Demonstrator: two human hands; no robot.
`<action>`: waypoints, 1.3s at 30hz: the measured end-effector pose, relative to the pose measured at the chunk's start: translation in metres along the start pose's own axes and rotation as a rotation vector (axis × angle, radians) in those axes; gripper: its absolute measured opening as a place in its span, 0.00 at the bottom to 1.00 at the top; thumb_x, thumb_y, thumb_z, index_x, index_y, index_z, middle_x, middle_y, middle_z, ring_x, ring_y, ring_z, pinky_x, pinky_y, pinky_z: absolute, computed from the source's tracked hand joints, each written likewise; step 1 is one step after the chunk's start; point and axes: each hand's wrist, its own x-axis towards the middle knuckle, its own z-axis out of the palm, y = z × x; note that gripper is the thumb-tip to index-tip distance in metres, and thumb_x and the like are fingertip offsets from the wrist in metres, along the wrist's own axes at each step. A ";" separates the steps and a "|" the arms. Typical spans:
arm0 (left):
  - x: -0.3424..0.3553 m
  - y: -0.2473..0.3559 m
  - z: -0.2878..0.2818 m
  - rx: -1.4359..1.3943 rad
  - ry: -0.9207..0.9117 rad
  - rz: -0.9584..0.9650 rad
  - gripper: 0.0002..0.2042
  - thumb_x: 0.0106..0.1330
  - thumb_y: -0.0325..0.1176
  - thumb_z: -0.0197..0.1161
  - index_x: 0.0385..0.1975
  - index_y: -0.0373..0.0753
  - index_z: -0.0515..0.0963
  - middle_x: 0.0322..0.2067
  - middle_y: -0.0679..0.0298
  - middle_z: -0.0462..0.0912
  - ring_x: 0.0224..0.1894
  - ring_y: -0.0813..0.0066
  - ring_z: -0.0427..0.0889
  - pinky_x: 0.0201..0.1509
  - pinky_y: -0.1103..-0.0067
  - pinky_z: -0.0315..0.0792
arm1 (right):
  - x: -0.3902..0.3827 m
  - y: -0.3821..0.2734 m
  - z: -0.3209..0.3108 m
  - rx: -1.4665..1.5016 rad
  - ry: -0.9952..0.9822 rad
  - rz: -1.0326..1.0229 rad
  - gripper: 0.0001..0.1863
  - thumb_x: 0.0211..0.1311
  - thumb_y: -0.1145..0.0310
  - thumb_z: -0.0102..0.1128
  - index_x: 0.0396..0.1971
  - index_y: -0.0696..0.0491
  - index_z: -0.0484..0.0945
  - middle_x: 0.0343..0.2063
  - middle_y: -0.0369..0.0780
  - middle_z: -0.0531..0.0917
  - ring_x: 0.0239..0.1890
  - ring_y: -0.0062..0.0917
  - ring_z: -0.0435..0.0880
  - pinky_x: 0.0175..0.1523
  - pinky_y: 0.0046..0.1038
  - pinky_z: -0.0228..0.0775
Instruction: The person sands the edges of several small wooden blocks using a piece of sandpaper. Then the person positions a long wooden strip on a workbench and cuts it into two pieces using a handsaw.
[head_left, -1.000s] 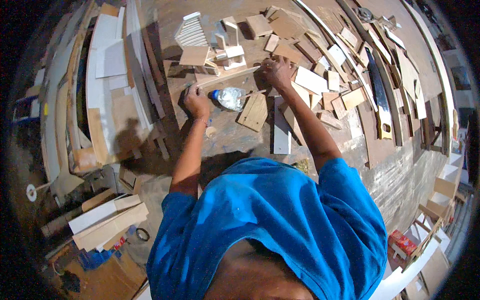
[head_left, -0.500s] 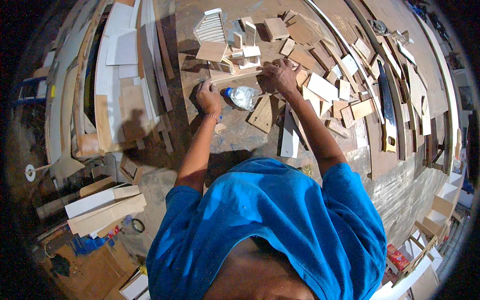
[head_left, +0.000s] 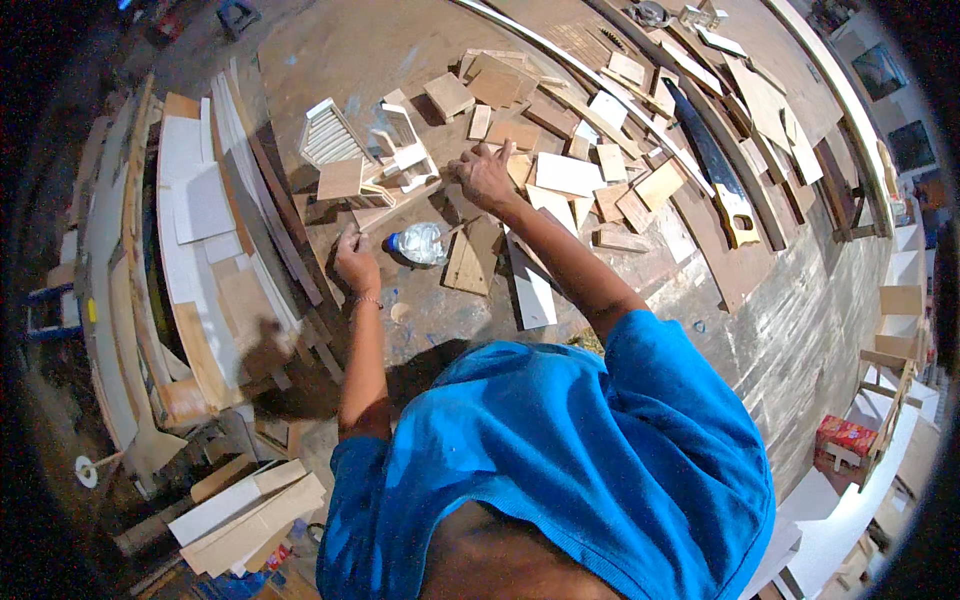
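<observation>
My left hand (head_left: pixel 356 257) has its fingers curled on the near-left end of a narrow wooden board (head_left: pixel 398 208). The board runs along the front of a small wooden assembly (head_left: pixel 340 176) with slatted panels and upright pieces. Toward the board's right end, my right hand (head_left: pixel 484 179) has bent fingers on the wood, partly hiding what they grip. Just below the board, a clear plastic bottle (head_left: pixel 425 245) with a blue cap lies on its side. A wooden offcut (head_left: pixel 466 265) and a long white strip (head_left: pixel 530 290) lie beside it on the worktable (head_left: pixel 430 330).
Many loose wood blocks (head_left: pixel 565 175) crowd the table's right side, with a handsaw (head_left: pixel 705 140) among long battens. Stacked boards and panels (head_left: pixel 200 270) lie to the left. More offcuts (head_left: pixel 245 515) sit at lower left, and a red carton (head_left: pixel 842 445) is at lower right.
The view has tilted and shifted, so the table, both hands and the bottle appear further left and lower. Both hands stay on the board at the front of the assembly.
</observation>
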 end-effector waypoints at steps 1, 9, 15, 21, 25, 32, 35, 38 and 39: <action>0.001 0.009 -0.005 -0.006 -0.015 -0.039 0.12 0.56 0.25 0.55 0.40 0.28 0.73 0.34 0.53 0.80 0.36 0.68 0.79 0.41 0.78 0.70 | -0.001 0.002 -0.006 0.015 0.035 0.008 0.10 0.52 0.65 0.50 0.35 0.41 0.77 0.38 0.38 0.75 0.48 0.34 0.69 0.53 0.69 0.34; -0.014 0.037 -0.026 -0.200 0.108 -0.021 0.14 0.59 0.27 0.54 0.42 0.26 0.72 0.32 0.57 0.79 0.34 0.72 0.78 0.41 0.80 0.70 | -0.036 0.017 -0.045 -0.018 0.171 0.141 0.10 0.50 0.68 0.52 0.32 0.39 0.77 0.34 0.32 0.77 0.45 0.29 0.72 0.53 0.65 0.40; -0.059 0.100 -0.017 -0.393 -0.053 -0.153 0.14 0.59 0.29 0.55 0.41 0.26 0.72 0.33 0.59 0.79 0.32 0.75 0.77 0.36 0.83 0.71 | -0.080 0.020 -0.071 0.121 0.283 0.192 0.08 0.48 0.66 0.57 0.32 0.40 0.77 0.30 0.32 0.77 0.37 0.27 0.76 0.52 0.53 0.48; -0.104 0.162 0.016 -0.768 -0.349 -0.415 0.17 0.61 0.34 0.55 0.46 0.28 0.69 0.30 0.65 0.78 0.31 0.80 0.76 0.35 0.86 0.70 | -0.116 0.000 -0.082 0.371 0.309 0.117 0.10 0.47 0.68 0.55 0.33 0.43 0.78 0.27 0.37 0.78 0.32 0.30 0.78 0.47 0.44 0.59; -0.113 0.186 0.037 -0.878 -0.487 -0.425 0.11 0.61 0.36 0.55 0.32 0.33 0.73 0.22 0.72 0.71 0.22 0.87 0.66 0.22 0.88 0.60 | -0.136 -0.009 -0.089 0.466 0.434 0.109 0.09 0.39 0.74 0.59 0.26 0.50 0.78 0.24 0.39 0.77 0.25 0.35 0.78 0.28 0.32 0.70; -0.126 0.204 0.066 -0.638 -0.362 -0.495 0.11 0.63 0.38 0.53 0.23 0.38 0.70 0.15 0.73 0.65 0.14 0.87 0.59 0.17 0.86 0.55 | -0.156 -0.004 -0.091 0.651 0.375 0.076 0.18 0.35 0.77 0.62 0.33 0.53 0.78 0.29 0.41 0.76 0.32 0.34 0.75 0.34 0.31 0.69; -0.127 0.193 0.085 -0.514 -0.359 -0.434 0.12 0.64 0.36 0.50 0.23 0.33 0.71 0.16 0.69 0.68 0.18 0.83 0.65 0.19 0.84 0.60 | -0.164 0.010 -0.103 0.740 0.247 0.123 0.16 0.42 0.74 0.62 0.36 0.53 0.77 0.35 0.42 0.74 0.33 0.36 0.76 0.36 0.32 0.70; -0.130 0.256 0.089 -0.299 -0.384 -0.418 0.15 0.65 0.35 0.46 0.23 0.30 0.71 0.17 0.66 0.70 0.20 0.80 0.68 0.20 0.81 0.63 | -0.167 0.038 -0.109 0.775 0.153 0.156 0.16 0.45 0.72 0.61 0.39 0.52 0.76 0.36 0.43 0.74 0.33 0.37 0.77 0.36 0.33 0.70; -0.131 0.258 0.097 -0.348 -0.361 -0.418 0.15 0.65 0.35 0.46 0.23 0.29 0.71 0.18 0.65 0.71 0.20 0.79 0.69 0.20 0.81 0.63 | -0.168 0.049 -0.106 0.778 0.138 0.129 0.17 0.45 0.71 0.60 0.40 0.52 0.75 0.36 0.44 0.74 0.33 0.37 0.78 0.36 0.33 0.70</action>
